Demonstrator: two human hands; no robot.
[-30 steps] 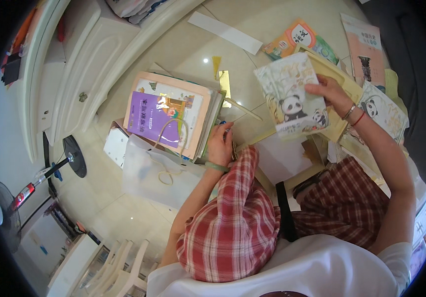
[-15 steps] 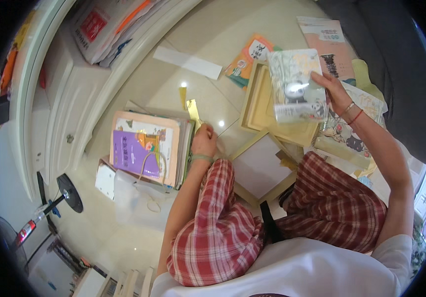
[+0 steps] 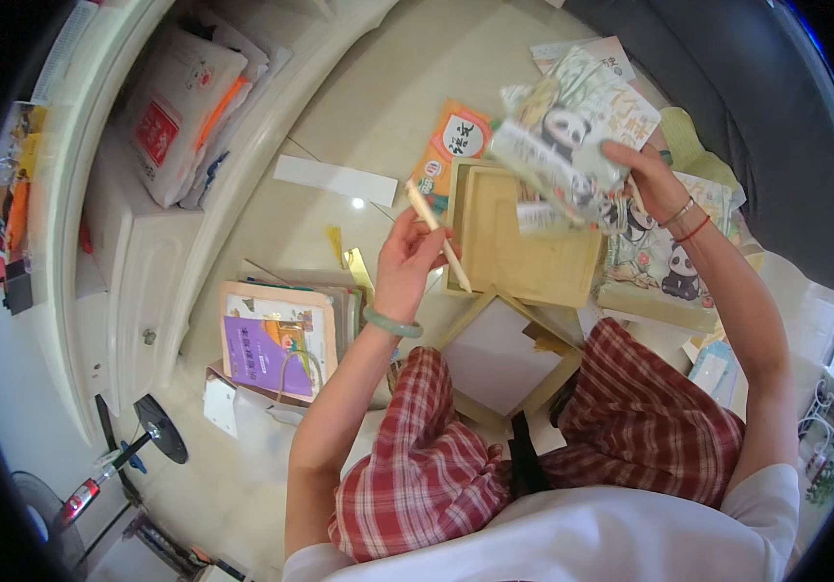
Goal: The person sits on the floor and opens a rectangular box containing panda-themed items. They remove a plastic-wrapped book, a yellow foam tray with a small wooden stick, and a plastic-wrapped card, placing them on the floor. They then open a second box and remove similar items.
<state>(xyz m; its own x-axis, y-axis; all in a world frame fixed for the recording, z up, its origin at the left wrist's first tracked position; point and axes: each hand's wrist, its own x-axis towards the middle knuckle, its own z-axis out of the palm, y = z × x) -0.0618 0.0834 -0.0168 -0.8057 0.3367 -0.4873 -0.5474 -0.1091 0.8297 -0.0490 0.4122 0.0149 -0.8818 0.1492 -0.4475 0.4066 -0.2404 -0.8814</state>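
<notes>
My left hand is raised beside the pale yellow open box, pinching a cream-coloured pen that slants down to the right. My right hand grips the edge of a panda-printed clear plastic pouch. The pouch is tilted above the box's right part and partly blurred, so its contents cannot be made out. A shiny gold bookmark with a yellow tassel lies by the book stack, below my left hand. Between my knees rests a second box part with a white inner face.
A stack of books with a purple one on top stands at the left, near a clear bag. A white strip and an orange book lie beyond the box. Another panda-printed package sits right, beside a dark sofa.
My left hand has left the gold bookmark beside the books and come up with the pen in it. My right hand has tilted the pouch and shifted it slightly.
</notes>
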